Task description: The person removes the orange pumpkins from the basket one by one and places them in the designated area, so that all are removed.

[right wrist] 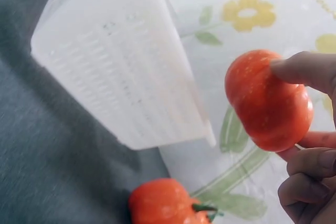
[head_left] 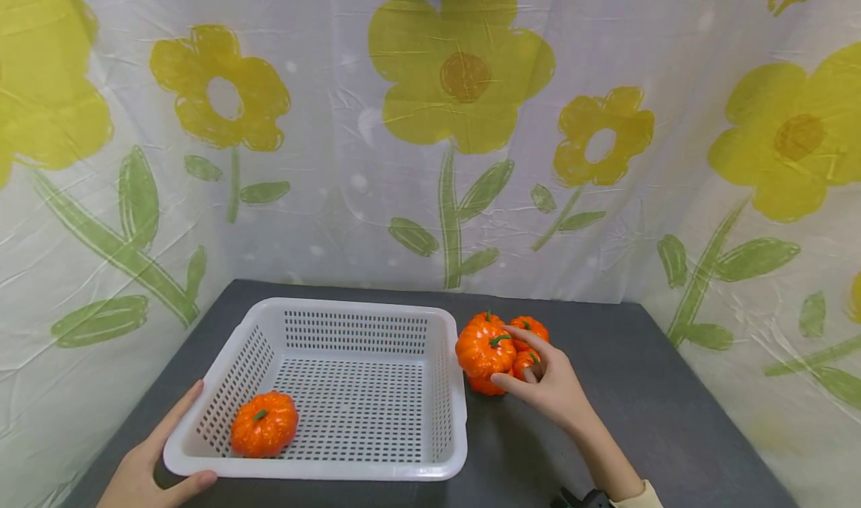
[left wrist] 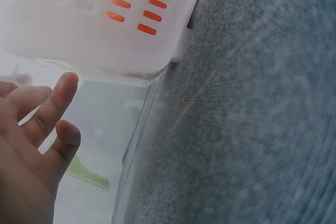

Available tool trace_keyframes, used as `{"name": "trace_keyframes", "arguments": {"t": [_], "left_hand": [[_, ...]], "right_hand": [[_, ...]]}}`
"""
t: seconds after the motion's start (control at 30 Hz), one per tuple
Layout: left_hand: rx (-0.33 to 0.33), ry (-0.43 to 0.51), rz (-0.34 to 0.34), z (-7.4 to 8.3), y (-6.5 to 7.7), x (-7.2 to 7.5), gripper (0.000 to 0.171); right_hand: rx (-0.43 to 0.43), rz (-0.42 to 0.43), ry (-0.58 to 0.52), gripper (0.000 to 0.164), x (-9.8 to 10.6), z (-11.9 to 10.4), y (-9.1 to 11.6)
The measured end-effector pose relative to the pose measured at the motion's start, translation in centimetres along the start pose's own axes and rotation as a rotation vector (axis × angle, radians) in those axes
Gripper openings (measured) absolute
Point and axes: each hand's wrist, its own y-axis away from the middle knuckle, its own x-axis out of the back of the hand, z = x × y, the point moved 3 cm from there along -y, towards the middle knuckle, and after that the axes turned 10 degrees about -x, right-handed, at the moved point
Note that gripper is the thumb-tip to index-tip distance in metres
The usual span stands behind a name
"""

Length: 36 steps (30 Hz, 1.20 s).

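Note:
My right hand [head_left: 548,385] pinches a small orange toy pumpkin [head_left: 483,349] between thumb and fingers, just right of the basket. In the right wrist view the held pumpkin [right wrist: 268,100] is off the table, with thumb on one side and fingers on the other. Several more pumpkins [head_left: 531,329] lie clustered behind and under it. A white perforated plastic basket [head_left: 449,388] stands on the table, with one pumpkin [head_left: 264,424] in its front left corner. My left hand [head_left: 151,456] is at that corner, thumb and fingers spread around the outside of the rim.
A dark grey cloth [head_left: 646,411] covers the table. Behind and at both sides hangs a white curtain [head_left: 323,217] printed with yellow flowers. The basket's wall [right wrist: 121,72] rises close beside the right hand's pumpkin.

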Motion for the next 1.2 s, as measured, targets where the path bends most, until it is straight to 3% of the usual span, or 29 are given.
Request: {"name": "trace_keyframes", "arguments": {"t": [0.3,0.67,1.0,1.2], "left_hand": [[0.028,-0.019,-0.022,0.2,-0.3,0.0,0.111],[-0.019,-0.021,0.014,0.1,-0.3,-0.1,0.111],[-0.028,-0.02,0.007,0.1,-0.2,-0.2,0.11],[-0.02,-0.019,0.003,0.1,-0.1,0.0,0.112]], "right_hand": [[-0.001,-0.001,-0.024,0.067,0.8,2.0,1.1],[-0.036,0.004,-0.016,0.068,1.2,4.7,2.5],[-0.095,-0.118,-0.004,0.067,0.3,7.5,3.5],[-0.084,-0.189,0.039,0.066,-0.4,8.8,3.4]]}}
